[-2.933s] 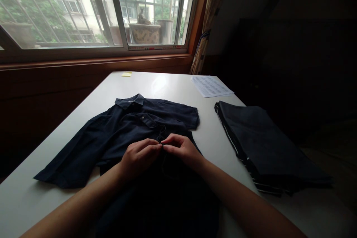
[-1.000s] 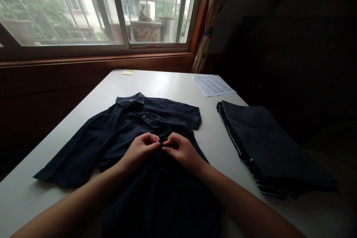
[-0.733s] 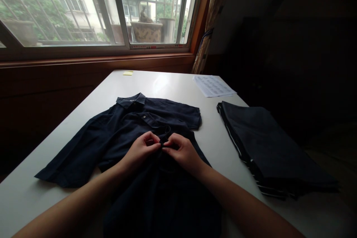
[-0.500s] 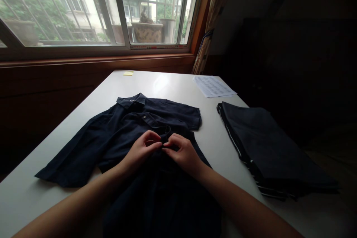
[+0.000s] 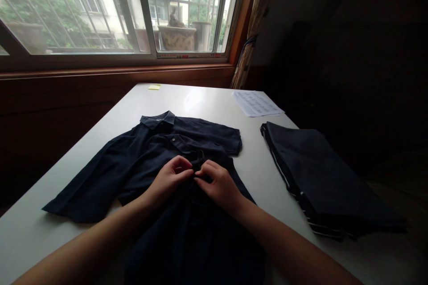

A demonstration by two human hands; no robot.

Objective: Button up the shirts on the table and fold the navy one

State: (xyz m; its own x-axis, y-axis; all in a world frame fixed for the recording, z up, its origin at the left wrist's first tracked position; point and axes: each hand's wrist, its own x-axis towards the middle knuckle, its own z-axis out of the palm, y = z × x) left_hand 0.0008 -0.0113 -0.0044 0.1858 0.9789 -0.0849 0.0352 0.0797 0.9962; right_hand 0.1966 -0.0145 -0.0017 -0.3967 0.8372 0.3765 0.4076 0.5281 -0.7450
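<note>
A dark navy short-sleeved shirt (image 5: 133, 160) lies front up on the white table, its collar toward the window. One small pale button (image 5: 173, 139) shows on the front below the collar. My left hand (image 5: 174, 173) pinches the shirt's front edge between thumb and fingers. Close beside it, fingertips nearly meeting, my right hand (image 5: 217, 182) pinches the same front edge, which is bunched up between the two. Whether a button sits between the fingertips is too dark and small to make out.
Folded dark garments with white-striped edges (image 5: 321, 173) lie on the table's right side. Printed papers (image 5: 257, 103) rest at the far right corner, and a yellow sticky note (image 5: 154, 87) at the far left. Behind the white table (image 5: 117, 111) stand a barred window and a tied curtain (image 5: 245, 58).
Both hands keep their pinch at the same spot on the shirt front. The right thumb and forefinger have shifted slightly; the shirt lies as before.
</note>
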